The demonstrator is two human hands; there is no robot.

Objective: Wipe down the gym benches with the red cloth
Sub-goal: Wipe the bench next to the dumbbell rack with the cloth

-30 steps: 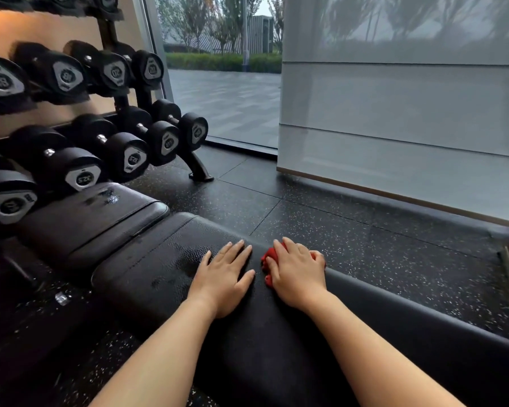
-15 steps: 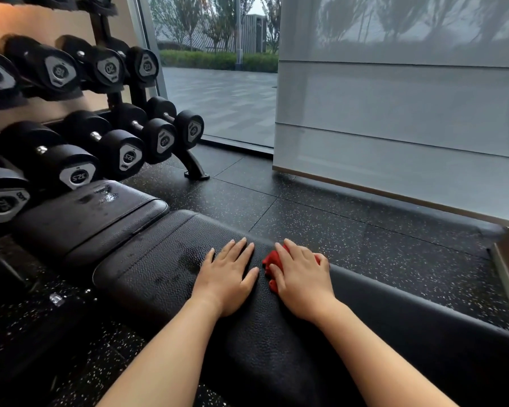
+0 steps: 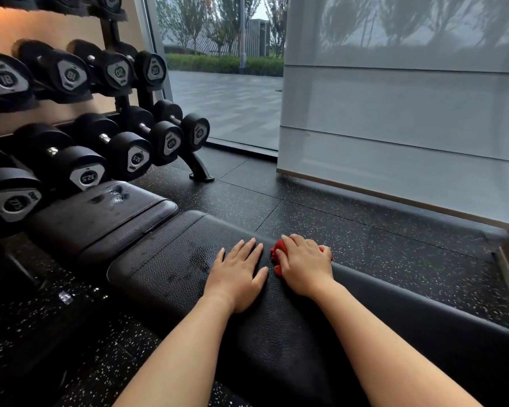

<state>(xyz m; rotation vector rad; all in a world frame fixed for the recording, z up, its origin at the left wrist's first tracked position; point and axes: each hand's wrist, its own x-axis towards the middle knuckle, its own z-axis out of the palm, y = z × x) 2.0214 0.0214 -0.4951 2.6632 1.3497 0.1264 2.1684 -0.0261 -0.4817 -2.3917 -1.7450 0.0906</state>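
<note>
Hardly anything is changing vs half a sec ago. Both hands are staying on the same patch of the near bench pad [image 3: 165,259]; the view itself is only drifting a bit.

L: the left hand [image 3: 237,279] is lying flat on the pad, fingers straight and slightly spread, holding nothing, prob. just bracing.

R: the right hand [image 3: 304,267] is sitting at 3 o'clock of the left, nearly touching it. Its fingers are bending over the red cloth [image 3: 277,250] and gripping it in a bunch. Red is peeking out at the thumb side and at the far knuckles; the rest is hidden under the palm.

The cloth is resting on the pad's far edge, at approx 12 o'clock from the wrist, and isn't travelling.

So I'm reading this as a pause or re-grip, not a stroke. Dull, damp-looking marks are showing on the pad at 9 o'clock of the left hand, so that stretch prob. isn't done yet.

The second pad [image 3: 100,212], at 10 o'clock by the dumbbell rack [image 3: 199,168], is showing smears too and is looking untouched. Most of the wiping is still waiting.
</note>
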